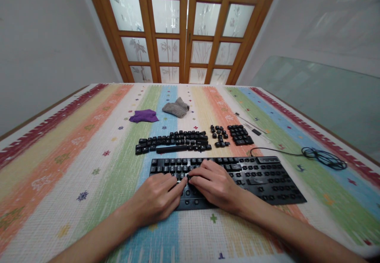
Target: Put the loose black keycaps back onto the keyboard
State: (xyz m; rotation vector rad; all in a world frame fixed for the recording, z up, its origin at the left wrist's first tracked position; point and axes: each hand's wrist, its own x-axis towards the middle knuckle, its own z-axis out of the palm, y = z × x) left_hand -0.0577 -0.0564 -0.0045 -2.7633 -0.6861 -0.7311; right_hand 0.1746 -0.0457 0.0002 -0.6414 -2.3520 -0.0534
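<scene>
A black keyboard (pixel 261 174) lies on the table, with keycaps on its upper left rows and bare switches across its right side and lower rows. My left hand (pixel 158 193) is closed over its left part, fingers curled onto it and a fingertip close to my right fingers. Reaching in from the other side, my right hand (pixel 215 182) pinches a small black keycap (pixel 189 176) at the keys, thumb and fingers close together. My palms hide part of the lower left rows. Behind the keyboard, loose keycaps (pixel 178 140) lie in rows, among them a long space bar (pixel 171 149).
More loose keycaps (pixel 240 134) lie in groups at the back right, near a thin brush-like tool (pixel 251 123). A coiled black cable (pixel 323 157) rests on the right. Farther back are a purple cloth (pixel 145 116) and a grey cloth (pixel 177 108) on the striped tablecloth (pixel 97 168).
</scene>
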